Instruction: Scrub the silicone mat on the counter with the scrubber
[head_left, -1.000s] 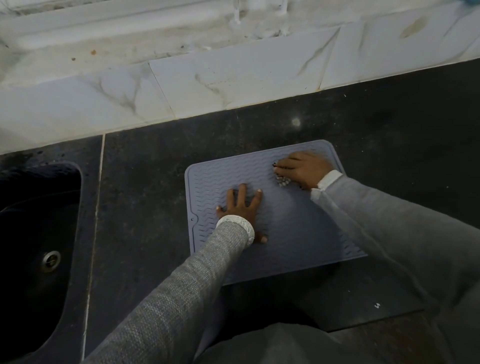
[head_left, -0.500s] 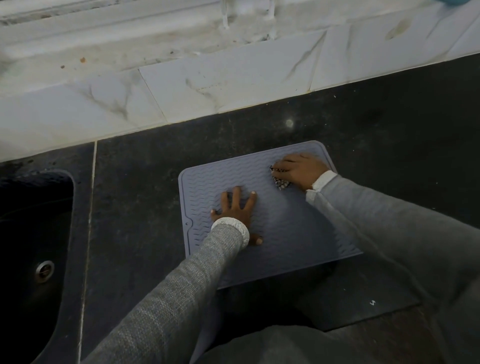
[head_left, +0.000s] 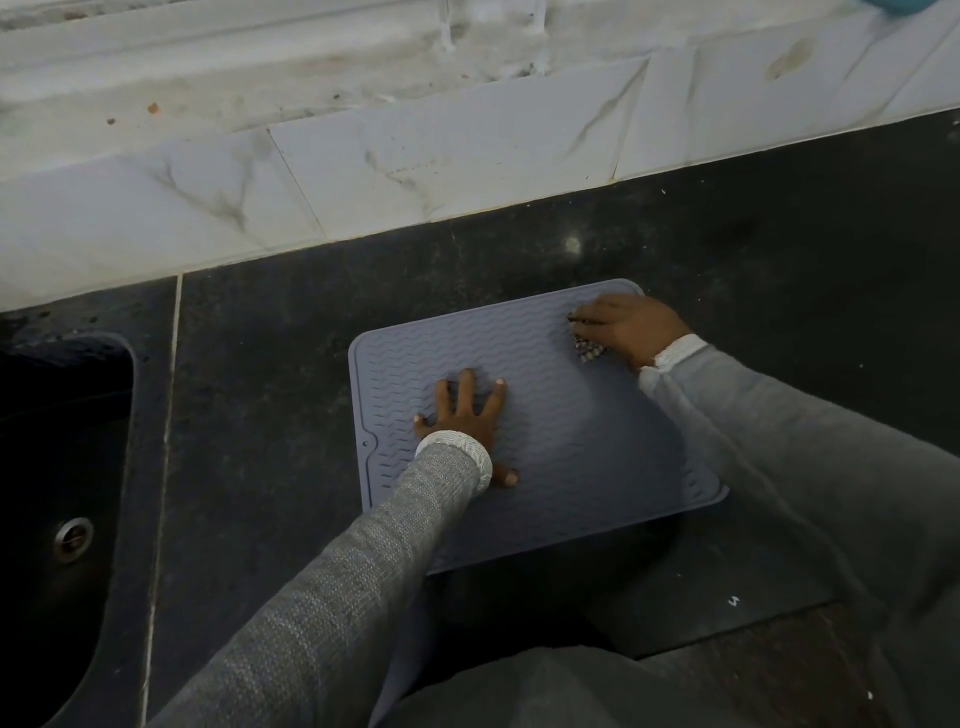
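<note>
- Left hand (head_left: 470, 415): fingers spread flat, palm pressing the silicone mat (head_left: 571, 441) near its left-centre; grey knit sleeve (head_left: 322, 597) enters from the near edge.
- Silicone mat: grey-blue, wavy ridges, lying flat on the dark counter (head_left: 260, 389), its near edge hidden under the sleeve.
- Right hand (head_left: 631, 327): fingers curled round the scrubber (head_left: 589, 351), holding it on the mat's far right corner.
- Sink (head_left: 57, 519): at left, set in the counter.
- Marble tile ledge (head_left: 415, 171): behind the counter.
</note>
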